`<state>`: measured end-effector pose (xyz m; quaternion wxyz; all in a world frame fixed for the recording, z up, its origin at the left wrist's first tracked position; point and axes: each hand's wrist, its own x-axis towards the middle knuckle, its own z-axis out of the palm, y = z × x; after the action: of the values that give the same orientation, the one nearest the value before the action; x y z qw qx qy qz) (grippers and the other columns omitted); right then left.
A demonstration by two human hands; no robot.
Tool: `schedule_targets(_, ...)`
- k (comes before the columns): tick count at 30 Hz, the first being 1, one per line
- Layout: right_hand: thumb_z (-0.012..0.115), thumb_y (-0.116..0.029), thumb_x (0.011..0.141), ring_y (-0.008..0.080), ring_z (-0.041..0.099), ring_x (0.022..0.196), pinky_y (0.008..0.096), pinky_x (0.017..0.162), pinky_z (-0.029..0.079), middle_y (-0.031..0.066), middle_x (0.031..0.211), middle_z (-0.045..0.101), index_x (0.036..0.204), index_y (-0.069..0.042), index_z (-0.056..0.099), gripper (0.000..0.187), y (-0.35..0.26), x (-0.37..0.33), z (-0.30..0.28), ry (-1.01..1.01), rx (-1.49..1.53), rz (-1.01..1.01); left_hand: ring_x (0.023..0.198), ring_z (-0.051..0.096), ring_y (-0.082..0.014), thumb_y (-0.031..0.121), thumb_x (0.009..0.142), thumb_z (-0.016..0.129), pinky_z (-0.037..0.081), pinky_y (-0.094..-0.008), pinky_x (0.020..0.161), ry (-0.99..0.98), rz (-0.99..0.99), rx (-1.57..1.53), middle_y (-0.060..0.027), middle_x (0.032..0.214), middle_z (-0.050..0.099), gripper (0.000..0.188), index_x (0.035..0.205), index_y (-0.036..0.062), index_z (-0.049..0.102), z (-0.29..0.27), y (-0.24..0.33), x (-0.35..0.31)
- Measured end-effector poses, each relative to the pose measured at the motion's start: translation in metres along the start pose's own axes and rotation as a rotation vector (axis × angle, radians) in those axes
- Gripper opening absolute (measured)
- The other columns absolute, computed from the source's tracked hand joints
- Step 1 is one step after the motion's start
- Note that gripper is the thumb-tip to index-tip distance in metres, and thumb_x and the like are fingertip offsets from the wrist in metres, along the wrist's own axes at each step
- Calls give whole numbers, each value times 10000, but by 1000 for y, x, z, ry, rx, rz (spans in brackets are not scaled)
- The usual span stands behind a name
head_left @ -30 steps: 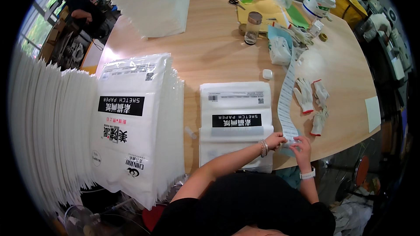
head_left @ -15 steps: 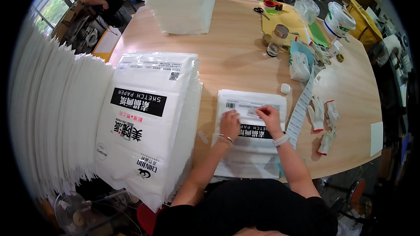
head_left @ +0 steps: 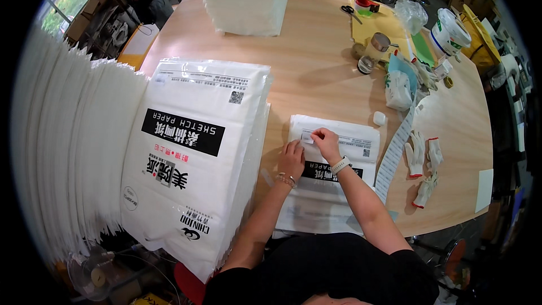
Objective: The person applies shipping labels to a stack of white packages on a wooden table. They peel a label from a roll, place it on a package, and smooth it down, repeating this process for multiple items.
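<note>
Right hand has shifted to the far left corner of the flat white bag on the table, thumb and forefinger seemingly pinching a small white label, left hand fingers close together beside it, so label placement looks under way

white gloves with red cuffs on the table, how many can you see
3 clearly: a left glove beside the paper strip, an upper-right glove, and a lower glove below both. More may be hidden in the heap farther up.
</note>
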<state>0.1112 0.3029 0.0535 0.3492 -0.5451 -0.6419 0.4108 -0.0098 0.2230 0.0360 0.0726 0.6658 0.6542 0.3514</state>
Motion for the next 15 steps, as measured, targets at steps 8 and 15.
schedule_targets(8, 623, -104, 710, 148, 578, 569, 254, 553, 454, 100, 648, 610, 759, 1, 611, 117, 0, 0, 3, 28, -13, 17, 966, 474, -284, 33, 698, 572, 399, -373, 840, 7, 10, -28, -90, 1037, 534, 102, 798, 41, 555, 0, 0, 2)
schedule_targets(15, 630, -117, 710, 132, 562, 550, 248, 540, 447, 91, 629, 605, 751, 1, 611, 126, 2, -1, 6, 59, -25, -11, 968, 477, -271, 35, 704, 566, 394, -362, 850, 0, 28, -26, -79, 1037, 545, 106, 810, 37, 561, 2, -2, 3)
